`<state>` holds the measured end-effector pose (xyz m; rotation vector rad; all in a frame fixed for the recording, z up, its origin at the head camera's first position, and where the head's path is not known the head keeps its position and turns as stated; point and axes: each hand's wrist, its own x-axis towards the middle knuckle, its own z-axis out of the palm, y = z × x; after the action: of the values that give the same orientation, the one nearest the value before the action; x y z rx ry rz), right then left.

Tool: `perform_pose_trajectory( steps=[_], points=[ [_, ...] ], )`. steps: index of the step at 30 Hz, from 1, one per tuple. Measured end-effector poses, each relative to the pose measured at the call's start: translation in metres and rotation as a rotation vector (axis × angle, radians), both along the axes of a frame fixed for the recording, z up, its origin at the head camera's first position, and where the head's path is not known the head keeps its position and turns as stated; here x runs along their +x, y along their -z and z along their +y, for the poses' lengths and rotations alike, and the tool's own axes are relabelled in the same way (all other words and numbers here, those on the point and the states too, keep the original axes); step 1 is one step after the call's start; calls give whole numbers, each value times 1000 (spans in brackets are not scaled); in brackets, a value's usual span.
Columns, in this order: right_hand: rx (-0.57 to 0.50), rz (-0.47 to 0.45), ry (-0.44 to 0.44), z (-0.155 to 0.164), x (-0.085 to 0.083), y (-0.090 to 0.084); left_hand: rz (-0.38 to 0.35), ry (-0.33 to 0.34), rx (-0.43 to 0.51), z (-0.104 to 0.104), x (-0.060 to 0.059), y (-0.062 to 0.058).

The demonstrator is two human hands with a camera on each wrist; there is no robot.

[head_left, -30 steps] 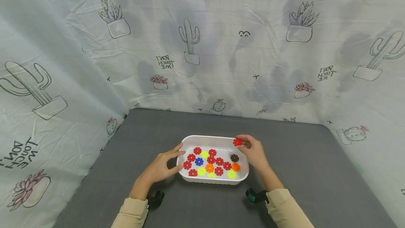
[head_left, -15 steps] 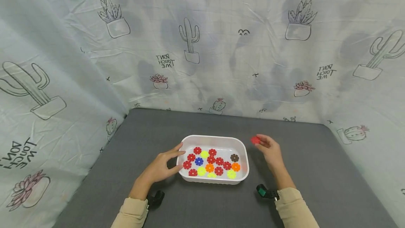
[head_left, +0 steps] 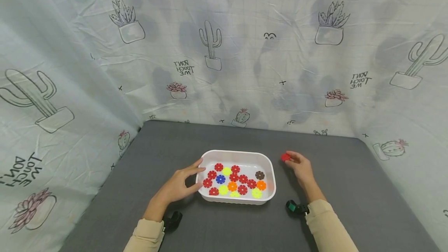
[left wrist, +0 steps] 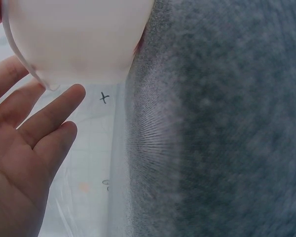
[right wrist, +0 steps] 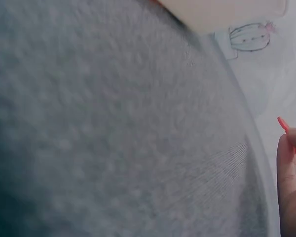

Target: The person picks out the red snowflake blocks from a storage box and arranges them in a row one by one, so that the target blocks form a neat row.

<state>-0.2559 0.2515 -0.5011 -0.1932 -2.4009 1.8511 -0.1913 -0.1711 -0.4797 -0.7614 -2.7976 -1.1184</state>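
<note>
Now that the red disc (head_left: 285, 157) I pinch in my right hand (head_left: 301, 168) has cleared the rim and sits low over the grey tabletop (head_left: 350, 189) just right of the white tray (head_left: 238, 153), one piece is out. My left hand (head_left: 178, 184), fingers nearly straight, has stayed pressed against the tray's left wall at lower centre, steadying the remaining coloured discs (head_left: 232, 182).
</note>
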Motion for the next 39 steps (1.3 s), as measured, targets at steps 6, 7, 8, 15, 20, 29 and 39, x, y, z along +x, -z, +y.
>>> perform_pose_trajectory(
  steps=[6, 7, 8, 15, 20, 29, 39],
  points=[
    [58, -50, -22, 5, -7, 5, 34, 21, 2, 1, 0, 1],
    [67, -55, -24, 5, -8, 6, 39, 28, 0, 1, 0, 2],
    [81, -59, -29, 6, -8, 7, 43, 33, -1, 1, 0, 2],
    [181, -43, -37, 8, -11, 14, 13, 27, 10, 1, 2, 2],
    [290, -3, -50, 8, -12, 14, 2, 20, 11, 1, 2, 2],
    [391, 28, -65, 8, -13, 13, 53, 48, -12, 0, -1, 0],
    [247, -34, -16, 8, -10, 10, 63, 40, -14, 0, -1, -3]
  ],
)
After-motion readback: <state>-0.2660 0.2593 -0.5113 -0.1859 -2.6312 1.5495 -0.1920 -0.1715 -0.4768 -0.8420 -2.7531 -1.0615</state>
